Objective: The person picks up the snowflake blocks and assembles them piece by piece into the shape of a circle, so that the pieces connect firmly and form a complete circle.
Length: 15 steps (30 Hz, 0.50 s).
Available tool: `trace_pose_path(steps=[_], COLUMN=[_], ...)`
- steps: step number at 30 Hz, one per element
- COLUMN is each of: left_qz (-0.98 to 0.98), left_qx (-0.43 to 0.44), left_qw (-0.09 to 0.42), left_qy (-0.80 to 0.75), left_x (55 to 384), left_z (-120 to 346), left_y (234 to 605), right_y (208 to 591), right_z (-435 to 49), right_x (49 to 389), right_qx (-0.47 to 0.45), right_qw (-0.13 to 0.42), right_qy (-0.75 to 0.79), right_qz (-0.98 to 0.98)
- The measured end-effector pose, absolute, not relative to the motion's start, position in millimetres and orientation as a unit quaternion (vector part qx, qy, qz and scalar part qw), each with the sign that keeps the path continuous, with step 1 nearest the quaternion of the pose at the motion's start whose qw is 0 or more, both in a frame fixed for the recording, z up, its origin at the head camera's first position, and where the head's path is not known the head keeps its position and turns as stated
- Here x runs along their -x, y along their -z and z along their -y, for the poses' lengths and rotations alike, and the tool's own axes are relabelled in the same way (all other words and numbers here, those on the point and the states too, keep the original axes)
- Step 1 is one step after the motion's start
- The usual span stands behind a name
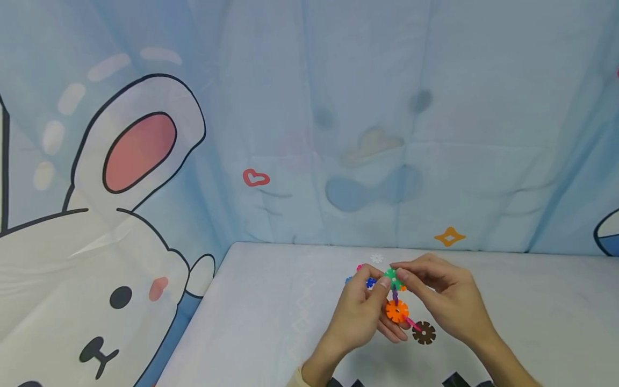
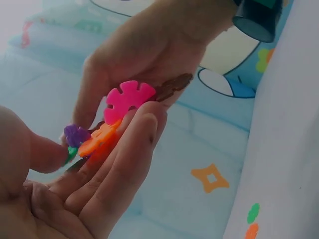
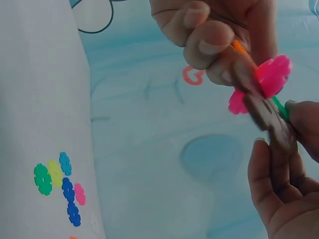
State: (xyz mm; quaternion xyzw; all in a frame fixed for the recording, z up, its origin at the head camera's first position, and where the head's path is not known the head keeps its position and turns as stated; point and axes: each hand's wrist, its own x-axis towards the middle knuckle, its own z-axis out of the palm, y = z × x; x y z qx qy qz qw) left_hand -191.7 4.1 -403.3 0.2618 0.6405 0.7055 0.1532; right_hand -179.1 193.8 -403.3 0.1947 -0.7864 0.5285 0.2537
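Both hands hold a chain of notched plastic snowflake discs above the white table. At its top is a green disc [image 1: 394, 278], pinched at its left edge by my left hand [image 1: 357, 312]. My right hand [image 1: 447, 295] pinches the same disc with thumb and forefinger at the upper right. Below follow a purple disc [image 1: 395, 296] seen edge-on, an orange disc [image 1: 397, 311], a pink disc [image 2: 130, 101] and a brown disc [image 1: 424, 333] at the free end. The left hand's lower fingers lie behind the orange disc. In the right wrist view the brown disc is blurred.
Behind the hands, loose discs lie on the table [image 1: 261, 312]: a white disc [image 1: 376, 258], a green disc [image 3: 43, 179], a yellow disc [image 3: 55, 173], a pink disc [image 3: 79, 194] and several blue ones. A printed blue curtain [image 1: 309, 107] hangs along the table's back edge.
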Motion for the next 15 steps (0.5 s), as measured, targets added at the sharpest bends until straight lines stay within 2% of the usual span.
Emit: trace_pose_path(steps=[5,9,11,15], left_qz=[-0.657,-0.655,-0.656,-0.654], left_qx=[-0.237,-0.208,-0.192,-0.179], left_qw=[0.131,0.107,0.094,0.075], left_qy=[-0.704,-0.719,-0.724,-0.731], left_x=[194.6,201.1,204.1,208.3], left_z=[-4.8,0.6,4.2,11.1], left_y=[404.9,405.3,405.5,406.6], right_y=[406.8,427.7,446.0,487.4], right_z=[-200.7,-215.9,-224.7,-236.0], right_x=[186.0,205.7,217.1,233.4], right_qx=[-0.146,-0.099,-0.088,-0.088], right_qw=[0.265,0.275,0.253,0.166], right_qy=[-0.485,-0.408,-0.367,-0.300], right_qz=[0.821,0.865,0.891,0.935])
